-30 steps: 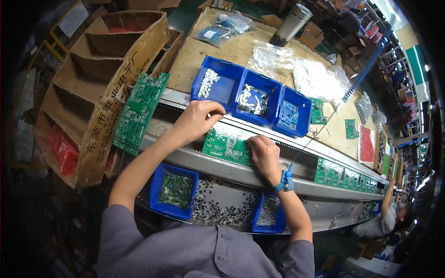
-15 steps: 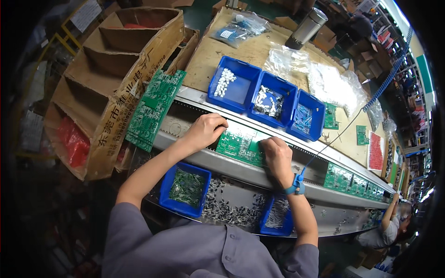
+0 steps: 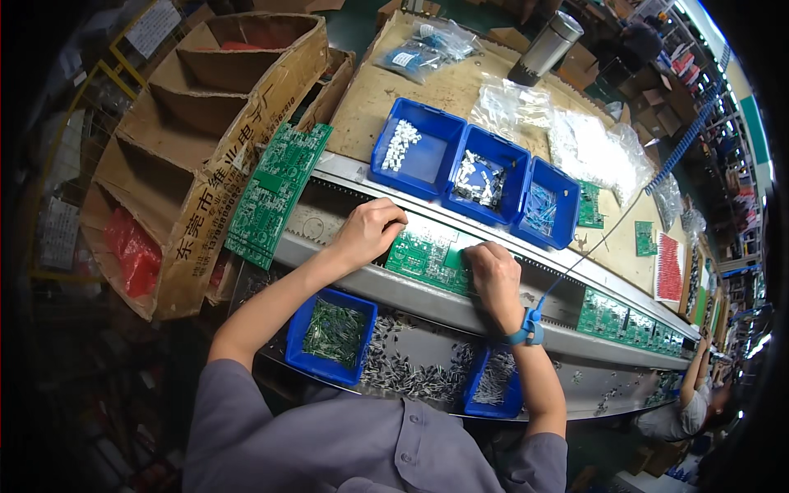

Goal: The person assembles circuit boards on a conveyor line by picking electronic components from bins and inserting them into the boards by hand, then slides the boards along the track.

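No firm grasp can be made out where the curled left hand [image 3: 371,232] and right hand [image 3: 494,274] are pressed on the flat green circuit board [image 3: 429,256] lying on the grey metal conveyor rail [image 3: 394,289].

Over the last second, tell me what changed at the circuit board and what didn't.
Little moved. The left hand slid slightly off the green circuit board toward its left edge; the right hand kept pressing its right end. The board stayed on the conveyor rail, and the three blue bins behind it stayed put.
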{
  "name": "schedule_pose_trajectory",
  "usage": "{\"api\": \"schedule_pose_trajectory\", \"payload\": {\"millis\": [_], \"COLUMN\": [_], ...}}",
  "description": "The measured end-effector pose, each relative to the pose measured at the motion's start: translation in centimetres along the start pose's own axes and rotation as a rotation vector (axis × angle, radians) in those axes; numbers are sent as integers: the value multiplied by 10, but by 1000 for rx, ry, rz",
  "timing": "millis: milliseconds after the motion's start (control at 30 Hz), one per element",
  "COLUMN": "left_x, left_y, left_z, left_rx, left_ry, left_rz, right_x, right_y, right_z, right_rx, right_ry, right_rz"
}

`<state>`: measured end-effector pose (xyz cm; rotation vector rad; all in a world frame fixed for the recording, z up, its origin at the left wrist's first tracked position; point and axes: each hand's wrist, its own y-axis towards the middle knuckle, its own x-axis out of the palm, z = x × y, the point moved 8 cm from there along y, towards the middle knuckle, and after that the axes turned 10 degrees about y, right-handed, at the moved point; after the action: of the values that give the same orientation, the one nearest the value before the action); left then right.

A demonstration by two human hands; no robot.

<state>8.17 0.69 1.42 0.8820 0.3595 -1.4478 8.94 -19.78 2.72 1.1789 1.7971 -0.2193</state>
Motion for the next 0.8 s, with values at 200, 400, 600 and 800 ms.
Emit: {"api": "schedule_pose_trajectory", "payload": {"millis": [200,400,600,800], "left_x": [1,2,8,6], "left_y": [-5,-6,-4,-4], "left_z": [-5,-5,2,6], "left_rx": [-61,-48,106,146], "left_ry": [-62,-69,51,103], "left_rz": [69,113,37,23], "right_x": [1,1,-2,-49], "right_y": [0,-1,1,22], "right_z": [0,2,1,45], "right_rx": [11,8,16,154], "right_ry": [10,11,74,337], "right_rz": [-1,11,-15,177]}}
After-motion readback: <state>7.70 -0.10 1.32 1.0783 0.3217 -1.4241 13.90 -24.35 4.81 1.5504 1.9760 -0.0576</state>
